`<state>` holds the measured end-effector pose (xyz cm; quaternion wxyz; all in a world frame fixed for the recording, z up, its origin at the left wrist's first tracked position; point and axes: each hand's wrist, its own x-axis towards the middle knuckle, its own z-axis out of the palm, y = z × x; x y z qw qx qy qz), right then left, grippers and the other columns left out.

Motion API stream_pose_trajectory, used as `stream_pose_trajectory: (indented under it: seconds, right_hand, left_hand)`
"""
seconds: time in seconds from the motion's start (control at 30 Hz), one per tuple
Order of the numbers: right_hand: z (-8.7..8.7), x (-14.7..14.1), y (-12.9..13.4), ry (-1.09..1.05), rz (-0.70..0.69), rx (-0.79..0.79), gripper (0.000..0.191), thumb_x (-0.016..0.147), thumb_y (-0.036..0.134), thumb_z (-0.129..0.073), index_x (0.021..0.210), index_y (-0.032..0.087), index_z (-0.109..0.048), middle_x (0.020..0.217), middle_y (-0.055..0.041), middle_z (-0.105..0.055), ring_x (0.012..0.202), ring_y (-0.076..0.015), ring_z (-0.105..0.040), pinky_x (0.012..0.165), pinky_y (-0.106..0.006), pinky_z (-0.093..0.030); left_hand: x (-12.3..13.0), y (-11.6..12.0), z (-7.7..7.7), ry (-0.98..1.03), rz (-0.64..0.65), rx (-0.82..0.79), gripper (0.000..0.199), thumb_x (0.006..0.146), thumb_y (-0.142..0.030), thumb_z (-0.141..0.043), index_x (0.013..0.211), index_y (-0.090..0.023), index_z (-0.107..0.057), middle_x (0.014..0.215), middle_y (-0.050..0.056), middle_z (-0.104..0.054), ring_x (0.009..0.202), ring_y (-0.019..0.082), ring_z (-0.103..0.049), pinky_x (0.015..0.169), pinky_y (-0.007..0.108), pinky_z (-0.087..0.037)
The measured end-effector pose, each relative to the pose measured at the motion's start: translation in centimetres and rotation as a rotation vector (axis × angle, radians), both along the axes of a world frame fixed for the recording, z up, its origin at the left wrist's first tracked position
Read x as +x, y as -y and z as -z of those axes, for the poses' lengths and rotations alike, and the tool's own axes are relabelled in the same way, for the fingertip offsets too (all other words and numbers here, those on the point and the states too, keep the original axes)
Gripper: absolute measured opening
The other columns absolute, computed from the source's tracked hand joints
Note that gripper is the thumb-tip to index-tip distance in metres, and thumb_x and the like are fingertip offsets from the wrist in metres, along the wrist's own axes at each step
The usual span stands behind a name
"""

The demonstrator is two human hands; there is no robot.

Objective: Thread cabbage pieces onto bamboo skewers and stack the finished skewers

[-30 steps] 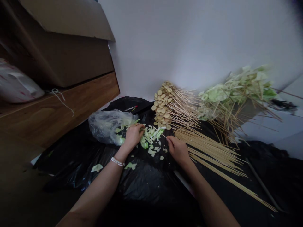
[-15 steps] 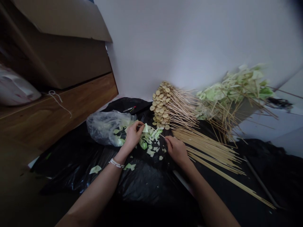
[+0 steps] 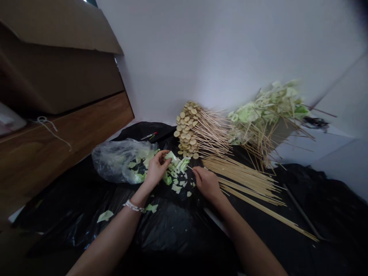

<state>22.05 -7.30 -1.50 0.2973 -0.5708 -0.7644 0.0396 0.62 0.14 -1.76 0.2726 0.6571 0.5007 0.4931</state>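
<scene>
Between the fingers of my left hand [image 3: 156,167] is a pale green cabbage leaf piece [image 3: 171,156]. My right hand [image 3: 206,181] is closed around a thin wooden skewer [image 3: 189,167], which points left toward that piece. More cabbage [image 3: 183,165] sits along the skewer's far end. Below lie loose cabbage scraps [image 3: 176,188] on black plastic sheeting [image 3: 172,226]. A clear plastic bag [image 3: 110,161] with cut cabbage in it rests just left of my left hand. Bare skewers [image 3: 247,180] are spread in a row to the right of my right hand.
Skewers with round pale slices [image 3: 188,124] are stacked by the wall. Farther right, many cabbage skewers [image 3: 258,111] rise in a heap. A marker [image 3: 149,135] lies behind the bag. A cardboard box [image 3: 63,73] stands on a wooden surface [image 3: 86,124] at left.
The view has swung slightly right, so everything sits farther left. My left fingers have moved onto the cabbage piece at the skewer's tip; my right hand keeps its hold.
</scene>
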Motion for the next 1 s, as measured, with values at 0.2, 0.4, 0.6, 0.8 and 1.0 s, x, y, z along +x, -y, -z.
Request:
stream_pose_trajectory:
  seconds: [0.2, 0.4, 0.6, 0.8, 1.0]
  right_hand:
    - [-0.1, 0.0, 0.1, -0.052, -0.023, 0.050, 0.024, 0.094, 0.024, -0.040, 0.096, 0.020, -0.063, 0.090, -0.0042, -0.069, 0.082, -0.0152, -0.064, 0.073, -0.023, -0.042]
    - [-0.1, -0.2, 0.3, -0.096, -0.072, 0.095, 0.022, 0.091, 0.021, -0.043, 0.097, 0.019, -0.064, 0.090, -0.0045, -0.070, 0.082, -0.0156, -0.064, 0.075, -0.023, -0.044]
    - [0.0, -0.3, 0.4, -0.088, -0.110, 0.056, 0.024, 0.092, 0.022, -0.041, 0.100, 0.019, -0.064, 0.096, -0.0051, -0.070, 0.087, -0.0154, -0.064, 0.080, -0.023, -0.045]
    - [0.3, -0.3, 0.4, -0.038, -0.067, 0.018, 0.027, 0.094, 0.023, -0.038, 0.103, 0.019, -0.063, 0.098, -0.0061, -0.070, 0.090, -0.0162, -0.064, 0.081, -0.024, -0.045]
    - [0.4, -0.2, 0.2, -0.020, -0.065, 0.023, 0.027, 0.094, 0.022, -0.038, 0.102, 0.018, -0.064, 0.096, -0.0068, -0.069, 0.089, -0.0164, -0.064, 0.080, -0.024, -0.044]
  left_hand:
    - [0.2, 0.1, 0.1, 0.060, -0.009, 0.006, 0.017, 0.078, -0.034, -0.062, 0.084, -0.018, -0.067, 0.082, 0.004, -0.069, 0.069, 0.016, -0.062, 0.067, 0.028, -0.048]
    - [0.5, 0.1, -0.2, 0.228, -0.043, 0.052, 0.018, 0.074, -0.034, -0.067, 0.077, -0.017, -0.068, 0.105, 0.010, -0.067, 0.095, 0.022, -0.063, 0.082, 0.034, -0.050]
    - [0.5, 0.4, -1.0, 0.307, -0.043, -0.043, 0.021, 0.072, -0.037, -0.070, 0.079, -0.017, -0.070, 0.089, 0.006, -0.069, 0.083, 0.019, -0.062, 0.073, 0.030, -0.050]
    - [1.0, 0.7, -0.9, 0.492, 0.021, -0.198, 0.031, 0.067, -0.040, -0.075, 0.085, -0.017, -0.068, 0.076, 0.001, -0.066, 0.065, 0.013, -0.058, 0.064, 0.026, -0.049]
    - [1.2, 0.8, -0.9, 0.545, 0.097, -0.233, 0.035, 0.060, -0.033, -0.080, 0.088, -0.016, -0.067, 0.082, 0.001, -0.066, 0.074, 0.013, -0.062, 0.074, 0.027, -0.051]
